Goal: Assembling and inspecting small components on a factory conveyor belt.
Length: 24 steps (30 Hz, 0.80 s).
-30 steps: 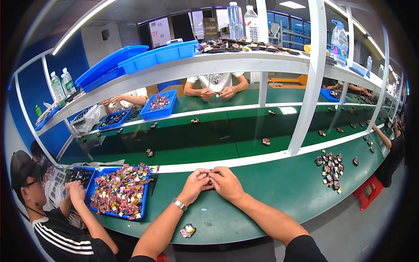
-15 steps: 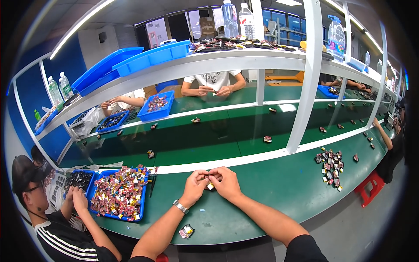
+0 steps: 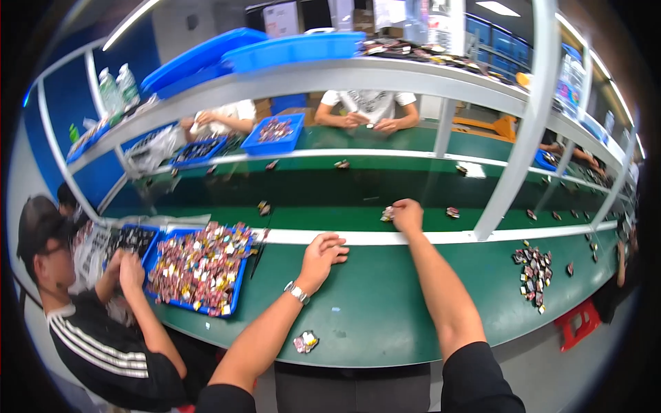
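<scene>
Beyond the white rail, my right hand (image 3: 407,216) reaches over the green conveyor strip, its fingertips closed on a small black assembly (image 3: 387,214) with pink and white bits. Whether the assembly rests on the strip is hard to tell. My left hand (image 3: 322,260), above the near tabletop, has loosely curled fingers set apart and holds nothing. A silver watch (image 3: 297,293) circles that wrist. Another such assembly (image 3: 306,341) lies by the near table edge. To the right is a loose pile of assemblies (image 3: 533,275).
A blue tray (image 3: 239,292) heaped with small pink, white and yellow parts stands left, beside a co-worker (image 3: 103,330) with both hands together. A white post (image 3: 518,138) rises from the rail (image 3: 330,237). Overhead runs a shelf (image 3: 289,86) with blue trays. Across sits another person (image 3: 368,110).
My hands were together over the near table with an assembly between them. Now they are apart: the right has carried it across the rail, the left has let go. The view has shifted.
</scene>
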{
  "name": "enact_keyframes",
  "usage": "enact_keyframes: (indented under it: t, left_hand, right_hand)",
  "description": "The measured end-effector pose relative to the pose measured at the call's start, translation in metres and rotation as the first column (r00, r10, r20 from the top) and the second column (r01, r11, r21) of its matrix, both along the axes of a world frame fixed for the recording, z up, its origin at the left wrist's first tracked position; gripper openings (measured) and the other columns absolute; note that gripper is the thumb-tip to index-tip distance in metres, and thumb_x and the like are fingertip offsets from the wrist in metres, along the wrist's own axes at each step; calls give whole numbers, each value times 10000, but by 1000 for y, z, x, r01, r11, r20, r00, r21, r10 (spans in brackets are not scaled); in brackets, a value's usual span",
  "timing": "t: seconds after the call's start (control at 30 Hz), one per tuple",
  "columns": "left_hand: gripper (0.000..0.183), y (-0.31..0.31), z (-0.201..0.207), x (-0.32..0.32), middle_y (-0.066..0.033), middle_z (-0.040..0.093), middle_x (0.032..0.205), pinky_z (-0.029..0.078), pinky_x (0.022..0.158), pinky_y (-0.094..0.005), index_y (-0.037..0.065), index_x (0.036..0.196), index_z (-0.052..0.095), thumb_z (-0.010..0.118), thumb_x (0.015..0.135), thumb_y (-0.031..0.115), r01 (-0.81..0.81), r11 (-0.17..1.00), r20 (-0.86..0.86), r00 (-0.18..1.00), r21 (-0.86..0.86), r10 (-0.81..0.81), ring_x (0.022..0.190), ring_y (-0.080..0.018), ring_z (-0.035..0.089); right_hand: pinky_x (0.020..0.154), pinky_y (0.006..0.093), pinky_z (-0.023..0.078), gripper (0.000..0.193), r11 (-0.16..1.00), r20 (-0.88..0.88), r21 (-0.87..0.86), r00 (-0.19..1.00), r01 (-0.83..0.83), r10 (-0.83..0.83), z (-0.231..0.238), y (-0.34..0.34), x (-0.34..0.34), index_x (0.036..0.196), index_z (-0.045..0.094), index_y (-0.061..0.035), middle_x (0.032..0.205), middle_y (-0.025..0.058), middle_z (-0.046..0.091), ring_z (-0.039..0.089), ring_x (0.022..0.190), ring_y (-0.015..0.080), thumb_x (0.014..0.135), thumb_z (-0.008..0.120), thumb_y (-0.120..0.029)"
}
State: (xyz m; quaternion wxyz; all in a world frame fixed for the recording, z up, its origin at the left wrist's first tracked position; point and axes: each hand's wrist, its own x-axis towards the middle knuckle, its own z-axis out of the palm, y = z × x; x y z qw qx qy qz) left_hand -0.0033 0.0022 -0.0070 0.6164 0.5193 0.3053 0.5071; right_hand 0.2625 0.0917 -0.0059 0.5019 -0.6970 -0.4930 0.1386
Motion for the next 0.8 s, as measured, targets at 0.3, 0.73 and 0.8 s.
enact_keyframes:
  t: [0.3,0.73,0.8]
  left_hand:
    - [179,3,-6,-15,-151,653,1082,554,801,-287,-42,1099,560,524,930,5,3,999,-77,997,41,0,933,-177,648]
    - [211,0,9,-15,-123,657,1084,541,795,-281,-20,1124,591,530,975,116,240,970,-114,963,-43,-243,913,-155,641]
    - [276,-2,10,-21,-108,644,1126,532,843,-294,-4,1166,590,503,1006,204,360,926,-72,927,-113,-369,976,-154,629]
  right_hand:
    - [669,331,536,290,674,163,-179,654,-717,739,51,-182,-116,1018,627,-3,987,146,624,650,815,227,776,726,-129]
    - [906,404,479,538,493,414,-80,421,-867,807,56,-189,-125,1175,584,-66,1094,96,616,549,1045,313,685,807,-73]
    - [899,399,479,543,611,469,-31,528,-791,708,64,-169,-106,1155,587,-70,1086,90,618,555,1026,304,663,818,-66]
